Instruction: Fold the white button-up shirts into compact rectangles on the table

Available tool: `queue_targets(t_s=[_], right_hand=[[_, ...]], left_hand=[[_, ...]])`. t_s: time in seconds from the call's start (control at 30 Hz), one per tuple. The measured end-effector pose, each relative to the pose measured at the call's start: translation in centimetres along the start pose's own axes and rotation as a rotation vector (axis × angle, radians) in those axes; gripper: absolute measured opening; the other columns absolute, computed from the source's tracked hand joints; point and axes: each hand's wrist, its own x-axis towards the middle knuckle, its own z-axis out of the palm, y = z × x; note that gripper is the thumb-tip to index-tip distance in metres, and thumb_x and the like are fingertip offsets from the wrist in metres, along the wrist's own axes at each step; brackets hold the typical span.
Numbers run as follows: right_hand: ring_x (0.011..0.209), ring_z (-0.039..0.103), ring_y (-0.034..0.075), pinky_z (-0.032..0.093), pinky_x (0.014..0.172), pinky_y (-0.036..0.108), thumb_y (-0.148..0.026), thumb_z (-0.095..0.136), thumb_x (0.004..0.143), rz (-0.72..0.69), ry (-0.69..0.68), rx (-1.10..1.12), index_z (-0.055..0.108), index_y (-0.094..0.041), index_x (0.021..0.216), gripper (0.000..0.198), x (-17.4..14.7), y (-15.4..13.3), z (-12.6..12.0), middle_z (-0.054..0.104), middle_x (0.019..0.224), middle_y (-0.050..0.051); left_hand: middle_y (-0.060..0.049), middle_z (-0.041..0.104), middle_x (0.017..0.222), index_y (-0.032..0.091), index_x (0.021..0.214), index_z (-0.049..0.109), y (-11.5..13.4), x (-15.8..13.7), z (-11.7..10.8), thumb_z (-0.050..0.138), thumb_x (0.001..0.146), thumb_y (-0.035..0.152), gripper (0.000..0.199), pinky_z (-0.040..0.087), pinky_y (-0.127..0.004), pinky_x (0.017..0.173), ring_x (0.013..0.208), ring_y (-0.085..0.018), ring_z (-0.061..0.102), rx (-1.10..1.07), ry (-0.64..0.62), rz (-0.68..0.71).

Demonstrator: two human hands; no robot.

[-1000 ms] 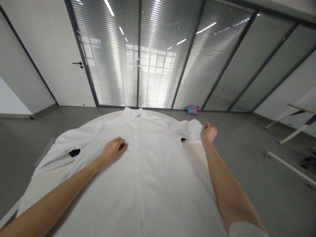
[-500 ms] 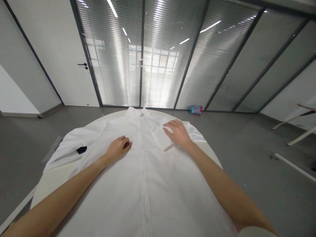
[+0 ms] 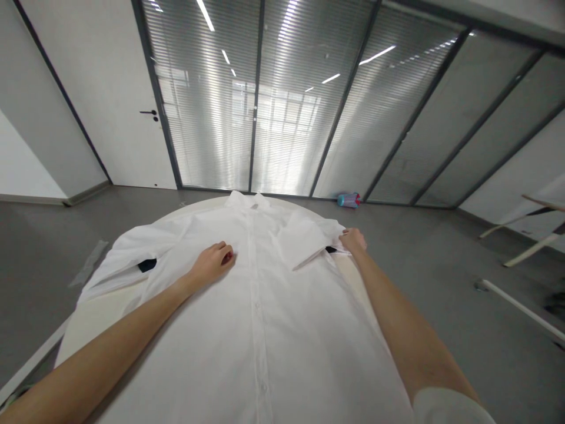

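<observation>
A white button-up shirt lies front up over a round cream table, its collar toward the far edge. My left hand rests on the chest beside the button strip; its fingers are curled closed, and I see nothing in them. Out at the right edge of the table, my right hand is closed on the shirt's right-side sleeve. That sleeve is partly folded inward over the chest, with a dark patch showing in a gap beside my fingers. The left-side sleeve spreads outward, with another dark patch in its gap.
Beyond the table stand a glass partition with blinds and a white door. A blue and red patterned object lies on the grey floor by the glass. Wooden furniture legs and a white bar are at the right.
My right hand has moved right and slightly down, from over the shirt's chest to the sleeve at the table's edge, and has closed on it. The left hand stays put.
</observation>
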Motion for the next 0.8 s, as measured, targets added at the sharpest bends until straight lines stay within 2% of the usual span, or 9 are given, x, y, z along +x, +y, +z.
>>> queue_targets(t_s=[0.13,0.2,0.27,0.37,0.43,0.5,0.57,0.7,0.8], right_hand=[[0.100,0.064,0.020,0.054,0.090,0.039,-0.032,0.062,0.095,-0.059,-0.028,0.020,0.065,-0.017,0.118,0.027,1.5,-2.1,0.1,0.066,0.116,0.008],[0.092,0.065,0.019,0.051,0.090,0.035,-0.021,0.060,0.092,-0.203,-0.021,0.079,0.071,-0.017,0.107,0.020,1.1,-4.6,-0.1,0.070,0.102,0.007],[0.088,0.065,0.020,0.050,0.089,0.034,-0.015,0.056,0.089,-0.515,0.001,0.216,0.074,-0.018,0.100,0.022,-1.2,-7.9,-0.6,0.071,0.094,0.008],[0.091,0.063,0.021,0.050,0.087,0.037,-0.021,0.054,0.095,-1.035,-0.043,0.461,0.072,-0.024,0.107,0.022,-7.9,-13.3,-2.1,0.069,0.094,0.006],[0.094,0.062,0.019,0.050,0.089,0.038,-0.026,0.053,0.099,-1.358,-0.208,0.563,0.069,-0.026,0.116,0.023,-12.3,-15.9,-2.9,0.068,0.097,0.005],[0.100,0.062,0.019,0.049,0.093,0.039,-0.030,0.053,0.100,-1.507,-0.302,0.589,0.068,-0.027,0.119,0.025,-14.3,-17.1,-2.8,0.068,0.105,0.006],[0.104,0.062,0.020,0.048,0.096,0.040,-0.031,0.049,0.101,-1.425,-0.264,0.586,0.069,-0.026,0.117,0.026,-13.0,-16.7,-1.4,0.068,0.110,0.007],[0.106,0.063,0.023,0.048,0.100,0.043,-0.033,0.043,0.101,-0.956,-0.115,0.425,0.072,-0.020,0.105,0.033,-5.3,-12.3,3.8,0.070,0.108,0.011],[0.113,0.061,0.026,0.044,0.106,0.048,-0.032,0.041,0.100,-0.729,-0.160,0.287,0.072,-0.017,0.106,0.036,-1.7,-8.4,6.5,0.070,0.114,0.015]], left_hand=[[-0.006,0.061,0.083,0.018,0.083,0.063,0.2,0.3,-0.2,0.051,0.091,0.040,0.025,0.045,-0.031,0.072,0.075,-0.019,0.059,-0.197,-0.007,-0.051],[-0.008,0.065,0.086,0.017,0.090,0.064,0.9,0.8,-0.9,0.056,0.087,0.052,0.036,0.048,-0.032,0.071,0.076,-0.020,0.062,-0.461,-0.030,-0.169],[-0.014,0.069,0.098,0.015,0.106,0.063,2.0,1.2,-2.2,0.054,0.084,0.068,0.058,0.052,-0.036,0.072,0.083,-0.024,0.067,-0.827,-0.072,-0.330],[-0.023,0.066,0.120,0.013,0.131,0.054,3.7,0.8,-4.8,0.027,0.082,0.088,0.093,0.055,-0.046,0.081,0.100,-0.033,0.069,-1.316,-0.219,-0.479],[-0.023,0.066,0.121,0.014,0.137,0.052,4.3,-0.6,-6.5,0.013,0.078,0.092,0.105,0.054,-0.050,0.083,0.104,-0.036,0.068,-1.467,-0.293,-0.534],[-0.020,0.069,0.115,0.017,0.137,0.055,4.3,-2.6,-7.8,0.015,0.076,0.094,0.106,0.055,-0.050,0.083,0.103,-0.038,0.068,-1.504,-0.287,-0.612],[-0.017,0.070,0.115,0.021,0.138,0.057,3.9,-4.9,-8.6,0.030,0.077,0.092,0.097,0.056,-0.047,0.082,0.102,-0.037,0.069,-1.451,-0.273,-0.692],[-0.012,0.069,0.121,0.032,0.138,0.059,2.6,-8.1,-8.9,0.083,0.064,0.056,0.081,0.057,-0.039,0.082,0.106,-0.032,0.068,-1.074,-0.222,-0.747],[-0.009,0.069,0.121,0.031,0.126,0.068,1.3,-8.7,-8.8,0.091,0.054,0.043,0.076,0.056,-0.034,0.085,0.111,-0.030,0.066,-0.855,-0.119,-0.660]])
